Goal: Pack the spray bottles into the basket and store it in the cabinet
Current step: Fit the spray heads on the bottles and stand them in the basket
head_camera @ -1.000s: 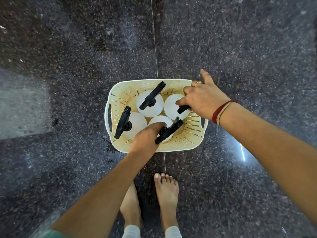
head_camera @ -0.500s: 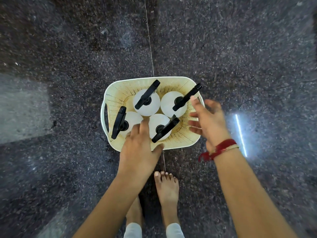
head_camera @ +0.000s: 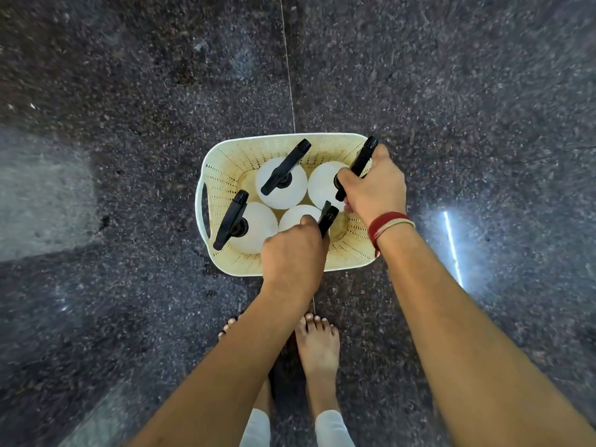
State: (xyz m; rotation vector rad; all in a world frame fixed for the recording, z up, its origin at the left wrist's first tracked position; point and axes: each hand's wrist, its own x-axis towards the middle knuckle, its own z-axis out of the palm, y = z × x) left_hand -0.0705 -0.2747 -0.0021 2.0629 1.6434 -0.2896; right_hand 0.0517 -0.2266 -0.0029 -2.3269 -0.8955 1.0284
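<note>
A cream perforated basket (head_camera: 222, 169) stands on the dark speckled floor and holds several white spray bottles with black trigger heads. My right hand (head_camera: 375, 185) is closed around the black head of the back-right spray bottle (head_camera: 324, 185). My left hand (head_camera: 292, 250) grips the black head of the front-right spray bottle (head_camera: 295, 216), covering most of it. The back-left bottle (head_camera: 280, 185) and the front-left bottle (head_camera: 254, 227) stand upright and untouched. No cabinet is in view.
My bare feet (head_camera: 317, 343) stand on the floor just in front of the basket. A floor joint line (head_camera: 288, 75) runs away behind the basket. A bright light reflection (head_camera: 453, 243) lies on the floor to the right.
Both hands moved into the basket. My right hand went from open beside the basket's right side to closing on the back-right bottle's head; my left hand closed on the front-right bottle's head.
</note>
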